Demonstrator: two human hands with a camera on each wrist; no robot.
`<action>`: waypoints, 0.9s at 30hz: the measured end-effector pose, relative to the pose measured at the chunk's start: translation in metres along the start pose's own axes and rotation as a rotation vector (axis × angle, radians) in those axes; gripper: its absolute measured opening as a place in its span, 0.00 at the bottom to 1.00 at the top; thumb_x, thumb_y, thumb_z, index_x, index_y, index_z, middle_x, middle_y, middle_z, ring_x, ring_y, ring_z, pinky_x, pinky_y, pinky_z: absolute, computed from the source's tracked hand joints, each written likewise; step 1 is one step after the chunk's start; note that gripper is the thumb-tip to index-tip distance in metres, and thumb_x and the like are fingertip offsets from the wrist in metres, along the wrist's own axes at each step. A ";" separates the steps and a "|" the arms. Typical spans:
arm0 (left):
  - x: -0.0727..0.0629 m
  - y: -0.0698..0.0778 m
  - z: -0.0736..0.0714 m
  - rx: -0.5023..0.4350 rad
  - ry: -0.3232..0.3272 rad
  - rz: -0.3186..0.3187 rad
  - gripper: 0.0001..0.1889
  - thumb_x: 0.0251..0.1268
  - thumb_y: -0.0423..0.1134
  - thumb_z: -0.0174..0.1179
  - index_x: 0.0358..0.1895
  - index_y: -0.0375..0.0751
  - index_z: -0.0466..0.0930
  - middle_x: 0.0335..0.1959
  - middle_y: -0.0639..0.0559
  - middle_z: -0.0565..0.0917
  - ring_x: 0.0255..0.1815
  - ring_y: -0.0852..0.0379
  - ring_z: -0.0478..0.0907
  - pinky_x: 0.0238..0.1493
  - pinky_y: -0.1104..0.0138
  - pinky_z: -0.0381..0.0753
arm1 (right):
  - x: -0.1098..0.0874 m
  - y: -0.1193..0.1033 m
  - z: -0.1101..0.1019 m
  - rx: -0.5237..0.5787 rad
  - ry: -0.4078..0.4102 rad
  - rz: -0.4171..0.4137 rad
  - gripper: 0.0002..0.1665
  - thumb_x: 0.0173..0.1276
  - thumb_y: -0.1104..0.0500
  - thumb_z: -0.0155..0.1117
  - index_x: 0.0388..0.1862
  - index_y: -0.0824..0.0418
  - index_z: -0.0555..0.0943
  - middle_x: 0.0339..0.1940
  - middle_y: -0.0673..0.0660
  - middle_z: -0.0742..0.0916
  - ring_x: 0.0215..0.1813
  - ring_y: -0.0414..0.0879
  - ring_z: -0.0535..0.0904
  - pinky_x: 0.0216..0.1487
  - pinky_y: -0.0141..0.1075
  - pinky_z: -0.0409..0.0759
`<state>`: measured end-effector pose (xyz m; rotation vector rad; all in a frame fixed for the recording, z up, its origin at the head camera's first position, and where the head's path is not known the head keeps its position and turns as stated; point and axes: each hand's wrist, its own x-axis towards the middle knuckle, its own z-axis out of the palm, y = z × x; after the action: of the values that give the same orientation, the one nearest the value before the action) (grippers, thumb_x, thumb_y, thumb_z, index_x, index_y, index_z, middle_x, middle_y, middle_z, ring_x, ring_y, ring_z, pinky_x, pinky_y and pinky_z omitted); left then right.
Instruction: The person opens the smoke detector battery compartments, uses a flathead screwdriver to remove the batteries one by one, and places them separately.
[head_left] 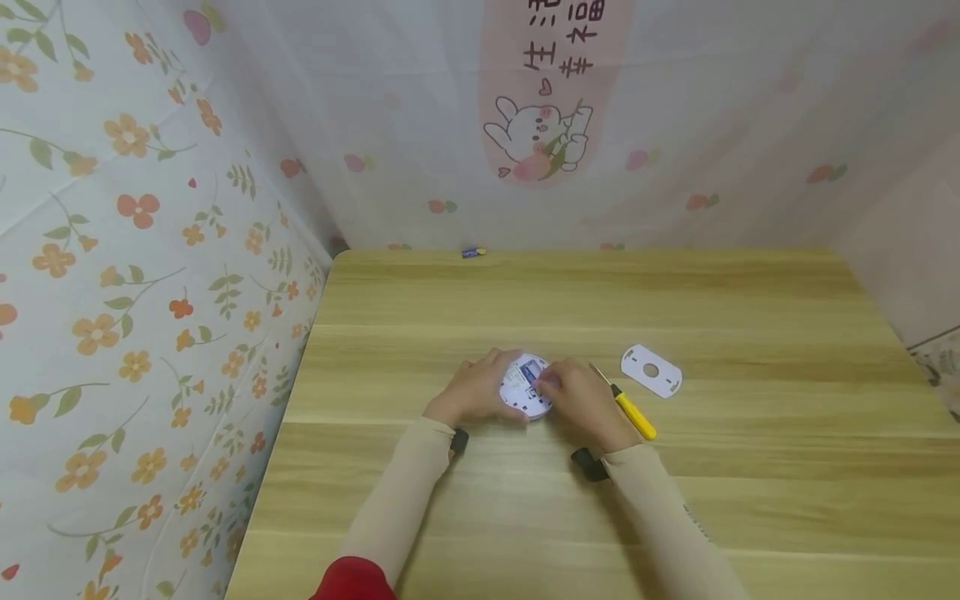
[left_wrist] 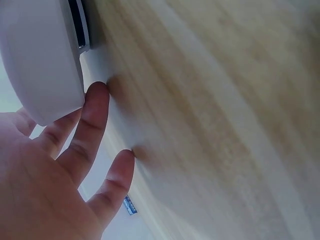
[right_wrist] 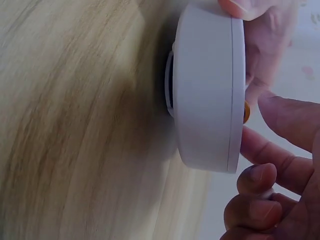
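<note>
A white round smoke detector [head_left: 516,398] is tilted up on the table, its underside with labels and a dark battery compartment [head_left: 531,372] facing me. My left hand [head_left: 478,387] grips it by the left side, thumb at the near edge and fingers at the far edge. In the left wrist view two fingertips [left_wrist: 125,160] rest beside it by the wood. My right hand [head_left: 588,400] works at the compartment. There the right wrist view shows the orange end of a battery [right_wrist: 246,112] between thumb and index finger, the other fingers curled.
A screwdriver [head_left: 633,414] with a yellow handle lies just right of my right hand. Beyond it is a white oval mounting plate [head_left: 651,371] with a centre hole. A small blue and yellow battery [head_left: 473,252] lies at the table's back edge, before the printed curtain [head_left: 420,108].
</note>
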<state>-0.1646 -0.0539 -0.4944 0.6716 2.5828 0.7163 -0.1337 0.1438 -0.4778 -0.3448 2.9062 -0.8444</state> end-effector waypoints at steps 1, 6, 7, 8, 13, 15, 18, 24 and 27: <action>0.000 0.000 0.000 0.000 -0.002 -0.001 0.56 0.39 0.63 0.73 0.75 0.56 0.53 0.64 0.51 0.71 0.60 0.55 0.71 0.66 0.50 0.64 | 0.001 0.000 0.001 -0.017 0.005 -0.007 0.14 0.66 0.52 0.64 0.40 0.62 0.85 0.36 0.57 0.86 0.39 0.48 0.80 0.43 0.46 0.80; -0.001 0.000 0.000 0.004 -0.003 0.003 0.56 0.39 0.63 0.73 0.75 0.55 0.53 0.65 0.51 0.71 0.61 0.55 0.71 0.66 0.48 0.64 | 0.001 -0.002 0.004 -0.056 0.008 -0.014 0.14 0.65 0.51 0.66 0.37 0.62 0.86 0.32 0.55 0.85 0.33 0.45 0.77 0.36 0.41 0.78; -0.001 0.000 0.000 0.004 -0.001 0.005 0.56 0.39 0.63 0.73 0.75 0.55 0.53 0.64 0.51 0.71 0.60 0.55 0.71 0.66 0.49 0.64 | 0.001 -0.003 0.005 -0.064 0.009 -0.012 0.14 0.64 0.51 0.66 0.37 0.62 0.86 0.31 0.55 0.85 0.32 0.45 0.76 0.35 0.40 0.77; -0.001 0.000 0.000 0.003 0.000 0.006 0.56 0.39 0.63 0.73 0.75 0.55 0.53 0.64 0.51 0.71 0.59 0.55 0.72 0.65 0.49 0.65 | 0.001 -0.003 0.005 -0.070 0.009 -0.010 0.14 0.64 0.51 0.66 0.36 0.62 0.86 0.31 0.55 0.84 0.31 0.45 0.76 0.34 0.39 0.77; -0.002 0.001 0.000 -0.010 -0.004 0.002 0.55 0.40 0.62 0.74 0.75 0.56 0.54 0.62 0.51 0.72 0.58 0.55 0.72 0.66 0.49 0.64 | 0.001 -0.005 0.006 -0.096 0.000 0.015 0.15 0.64 0.50 0.66 0.36 0.62 0.86 0.31 0.55 0.84 0.30 0.44 0.75 0.32 0.37 0.75; -0.002 0.001 0.001 -0.010 -0.002 -0.001 0.56 0.39 0.63 0.73 0.75 0.56 0.54 0.63 0.51 0.72 0.60 0.55 0.72 0.67 0.48 0.64 | 0.001 -0.006 0.006 -0.103 -0.003 0.028 0.15 0.64 0.51 0.66 0.36 0.62 0.86 0.31 0.55 0.84 0.30 0.44 0.75 0.31 0.36 0.75; -0.002 0.001 0.002 -0.009 0.004 0.001 0.56 0.39 0.63 0.73 0.75 0.54 0.54 0.65 0.51 0.71 0.61 0.54 0.71 0.67 0.48 0.64 | 0.002 -0.008 0.007 -0.118 0.003 0.048 0.15 0.64 0.51 0.66 0.36 0.62 0.86 0.30 0.55 0.84 0.29 0.44 0.75 0.28 0.35 0.72; -0.002 0.001 0.001 -0.012 0.017 0.005 0.56 0.39 0.62 0.74 0.74 0.53 0.54 0.64 0.50 0.71 0.60 0.53 0.72 0.65 0.49 0.65 | 0.003 -0.012 0.009 -0.132 0.035 0.087 0.15 0.63 0.50 0.66 0.36 0.62 0.86 0.31 0.56 0.85 0.29 0.46 0.76 0.25 0.35 0.71; -0.002 0.001 0.001 -0.007 0.019 0.007 0.56 0.39 0.62 0.74 0.74 0.54 0.54 0.63 0.51 0.72 0.59 0.54 0.72 0.65 0.50 0.66 | 0.004 -0.014 0.010 -0.122 0.038 0.115 0.15 0.62 0.50 0.65 0.35 0.61 0.86 0.32 0.56 0.85 0.30 0.47 0.77 0.26 0.37 0.72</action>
<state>-0.1626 -0.0539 -0.4938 0.6748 2.5946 0.7373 -0.1336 0.1266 -0.4788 -0.1706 2.9863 -0.6655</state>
